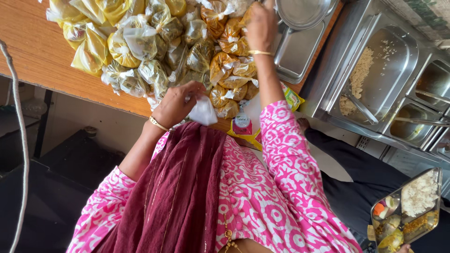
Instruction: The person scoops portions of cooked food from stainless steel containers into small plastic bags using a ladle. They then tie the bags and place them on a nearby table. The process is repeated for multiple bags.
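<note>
We log left hand pinched shut on small white bag, at near edge of wooden table. Right hand rests on orange packets at pile's far side, just beside steel tray; we cannot tell its grip. Yellow-green packets lie toward left.

Heaped tied curry bags crowd the wooden table around the fingers of both hands, leaving no gap between them. Bare tabletop lies open beyond the heap. Stacked steel trays block passage just beside the farther hand.
</note>
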